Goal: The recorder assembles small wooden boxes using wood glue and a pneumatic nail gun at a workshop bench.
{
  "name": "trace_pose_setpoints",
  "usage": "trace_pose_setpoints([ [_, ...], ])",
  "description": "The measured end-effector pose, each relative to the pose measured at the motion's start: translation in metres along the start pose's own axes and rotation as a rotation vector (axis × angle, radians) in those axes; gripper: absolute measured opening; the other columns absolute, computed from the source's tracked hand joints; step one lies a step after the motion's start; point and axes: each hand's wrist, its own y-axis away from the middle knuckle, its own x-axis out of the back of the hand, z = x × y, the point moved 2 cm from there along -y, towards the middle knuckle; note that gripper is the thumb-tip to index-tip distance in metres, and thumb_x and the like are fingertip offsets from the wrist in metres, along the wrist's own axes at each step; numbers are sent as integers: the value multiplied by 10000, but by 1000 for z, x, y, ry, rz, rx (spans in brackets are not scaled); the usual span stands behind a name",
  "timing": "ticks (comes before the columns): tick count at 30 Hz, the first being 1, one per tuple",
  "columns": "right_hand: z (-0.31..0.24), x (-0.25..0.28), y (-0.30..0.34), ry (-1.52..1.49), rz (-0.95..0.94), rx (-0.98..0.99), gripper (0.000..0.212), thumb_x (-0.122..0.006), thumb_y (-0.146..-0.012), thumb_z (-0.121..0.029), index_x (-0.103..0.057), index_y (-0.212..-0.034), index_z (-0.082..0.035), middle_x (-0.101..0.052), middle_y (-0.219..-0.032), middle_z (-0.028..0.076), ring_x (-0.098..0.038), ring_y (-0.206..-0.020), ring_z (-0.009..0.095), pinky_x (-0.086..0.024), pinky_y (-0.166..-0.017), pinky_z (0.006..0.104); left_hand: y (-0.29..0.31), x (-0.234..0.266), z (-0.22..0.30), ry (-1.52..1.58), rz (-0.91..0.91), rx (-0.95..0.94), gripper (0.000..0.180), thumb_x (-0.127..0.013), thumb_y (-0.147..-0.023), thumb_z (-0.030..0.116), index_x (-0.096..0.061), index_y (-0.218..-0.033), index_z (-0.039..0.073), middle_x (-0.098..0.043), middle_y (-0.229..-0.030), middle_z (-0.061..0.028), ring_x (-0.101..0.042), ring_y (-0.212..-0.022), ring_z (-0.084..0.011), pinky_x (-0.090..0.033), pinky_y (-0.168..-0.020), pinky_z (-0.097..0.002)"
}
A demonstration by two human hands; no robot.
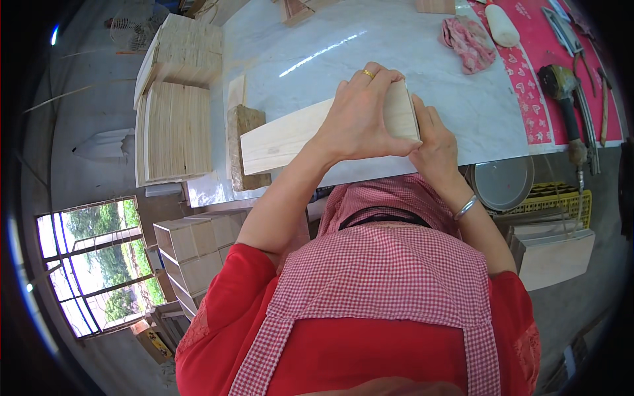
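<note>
A long, pale wooden piece, its flat face up, lies across the table in front of me. I cannot tell if it is a board or the side of a box. My left hand spans its right part, fingers over the far edge and thumb at the near right corner. Against its right end is my right hand, with the fingers bent around that end and partly hidden behind it. The piece's left end meets a rough wooden block on the table.
Stacked thin boards stand at the left of the glossy table. A pink cloth, a white bottle and a power tool lie at the right. Open wooden boxes are piled below left; a round pan is below right.
</note>
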Motion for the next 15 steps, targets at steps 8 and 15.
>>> trace_pose_setpoints([
  [8,2,0,-1,-46,10,-11,770,-723,-712,-13,-415,-1417,-24,-559,-1022,161,-644,-815,374,-545,-665,446,1,-4,1,-28,15,13,872,-868,-522,375,-552,-1239,-6,-572,-1158,-164,-579,-1033,-339,-448,-902,-424],
  [15,5,4,-3,-155,2,-2,736,-715,-723,3,-425,-1399,-29,-576,-1057,172,-638,-859,399,-543,-696,458,-1,-6,1,-17,-7,60,870,-871,-505,374,-547,-1225,7,-577,-1146,-155,-577,-1035,-330,-439,-879,-422],
])
